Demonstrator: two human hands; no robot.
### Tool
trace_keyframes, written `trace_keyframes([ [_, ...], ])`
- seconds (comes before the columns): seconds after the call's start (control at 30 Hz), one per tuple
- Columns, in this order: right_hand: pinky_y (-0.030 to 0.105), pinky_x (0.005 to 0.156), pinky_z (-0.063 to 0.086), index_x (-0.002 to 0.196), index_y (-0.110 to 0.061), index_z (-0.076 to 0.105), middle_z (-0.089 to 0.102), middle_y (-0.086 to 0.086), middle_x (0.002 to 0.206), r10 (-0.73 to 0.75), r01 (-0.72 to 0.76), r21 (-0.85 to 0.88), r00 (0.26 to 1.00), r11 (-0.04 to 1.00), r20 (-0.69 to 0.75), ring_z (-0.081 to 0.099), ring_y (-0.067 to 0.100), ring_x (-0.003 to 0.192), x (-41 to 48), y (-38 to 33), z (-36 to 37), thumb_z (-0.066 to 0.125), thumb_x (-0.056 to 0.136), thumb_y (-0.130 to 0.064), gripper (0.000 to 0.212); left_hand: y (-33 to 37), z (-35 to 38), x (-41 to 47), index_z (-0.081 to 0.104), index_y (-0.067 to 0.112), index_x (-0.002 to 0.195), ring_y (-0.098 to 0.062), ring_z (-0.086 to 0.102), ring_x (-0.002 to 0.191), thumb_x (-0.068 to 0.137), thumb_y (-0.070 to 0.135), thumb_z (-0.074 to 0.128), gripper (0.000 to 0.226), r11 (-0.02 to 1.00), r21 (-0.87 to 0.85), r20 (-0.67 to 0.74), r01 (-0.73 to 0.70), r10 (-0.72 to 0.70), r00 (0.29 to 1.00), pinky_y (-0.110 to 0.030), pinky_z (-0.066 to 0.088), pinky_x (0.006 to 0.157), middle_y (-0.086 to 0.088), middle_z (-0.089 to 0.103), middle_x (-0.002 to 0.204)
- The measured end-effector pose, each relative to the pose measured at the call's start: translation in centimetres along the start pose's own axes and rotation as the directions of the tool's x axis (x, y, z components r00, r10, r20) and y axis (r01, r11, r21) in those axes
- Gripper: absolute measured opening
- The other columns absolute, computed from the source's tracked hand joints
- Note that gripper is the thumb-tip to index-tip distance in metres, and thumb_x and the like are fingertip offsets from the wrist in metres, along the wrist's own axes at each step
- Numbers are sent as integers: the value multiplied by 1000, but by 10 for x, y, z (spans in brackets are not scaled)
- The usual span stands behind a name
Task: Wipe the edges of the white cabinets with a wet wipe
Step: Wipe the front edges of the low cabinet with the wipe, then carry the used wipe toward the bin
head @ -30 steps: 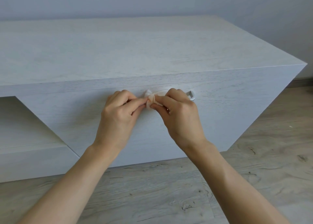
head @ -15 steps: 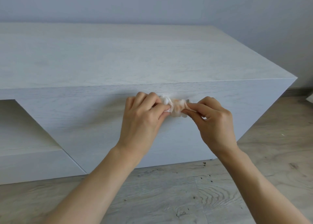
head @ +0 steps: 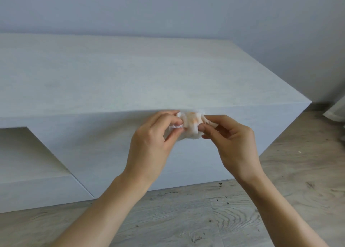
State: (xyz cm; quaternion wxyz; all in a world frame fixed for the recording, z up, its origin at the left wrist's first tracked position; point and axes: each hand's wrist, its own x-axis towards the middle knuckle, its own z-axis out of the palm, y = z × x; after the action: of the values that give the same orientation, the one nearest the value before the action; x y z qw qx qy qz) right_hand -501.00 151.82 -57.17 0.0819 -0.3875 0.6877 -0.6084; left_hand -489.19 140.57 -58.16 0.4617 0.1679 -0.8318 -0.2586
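A low white cabinet (head: 115, 82) with a pale wood grain fills the middle of the view. I hold a crumpled white wet wipe (head: 192, 125) in front of its top front edge. My left hand (head: 155, 144) pinches the wipe's left side. My right hand (head: 233, 146) pinches its right side between thumb and forefinger. The wipe is bunched and partly spread between both hands, with my fingers showing faintly through it. The drawer handle is hidden behind my hands.
An open shelf compartment (head: 24, 153) lies at the cabinet's left. The cabinet's right corner (head: 308, 103) juts toward a grey wall. Wood-look flooring (head: 205, 209) runs below, and a bit of pale fabric (head: 336, 112) shows at the far right.
Both hands have moved up and to the right along the cabinet front, nearer the top edge. The wipe has been pulled wider apart between them. The view has tilted upward.
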Motion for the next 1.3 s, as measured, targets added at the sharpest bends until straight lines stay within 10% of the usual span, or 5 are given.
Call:
trace_keyframes([
  [0.23, 25, 67, 52, 88, -39, 67, 71, -17, 79, 28, -27, -50, 999, 998, 28, 66, 5, 76, 19, -108, -9, 70, 77, -25, 18, 63, -67, 67, 60, 12, 114, -6, 60, 84, 79, 19, 68, 37, 1000, -20, 122, -10, 13, 992, -16, 49, 75, 3, 66, 97],
  [0.73, 6, 68, 40, 84, -42, 63, 65, -21, 87, -114, 113, 20, 953, 993, 282, 59, 1, 87, 106, -494, 8, 70, 77, -25, 19, 268, -360, 266, 64, 18, 79, -6, 55, 67, 75, 5, 68, 14, 967, 230, -50, 114, -106, 993, -22, 45, 51, 9, 61, 78],
  [1.07, 9, 66, 46, 101, -37, 61, 65, -19, 97, -320, 112, 343, 694, 933, 646, 62, 5, 90, 56, -685, 181, 69, 81, -30, 23, 304, -619, 228, 64, 10, 80, -18, 54, 64, 78, 7, 72, 9, 768, 457, -385, 449, -284, 878, -37, 50, 52, 1, 61, 77],
  [1.3, 25, 71, 54, 92, -36, 65, 66, -14, 93, -449, 32, 490, 455, 871, 769, 62, 13, 86, -62, -780, 396, 67, 83, -17, 21, 249, -824, 126, 67, 6, 93, -10, 58, 80, 82, 2, 65, 12, 701, 350, -590, 621, -350, 728, -21, 49, 73, -2, 63, 90],
])
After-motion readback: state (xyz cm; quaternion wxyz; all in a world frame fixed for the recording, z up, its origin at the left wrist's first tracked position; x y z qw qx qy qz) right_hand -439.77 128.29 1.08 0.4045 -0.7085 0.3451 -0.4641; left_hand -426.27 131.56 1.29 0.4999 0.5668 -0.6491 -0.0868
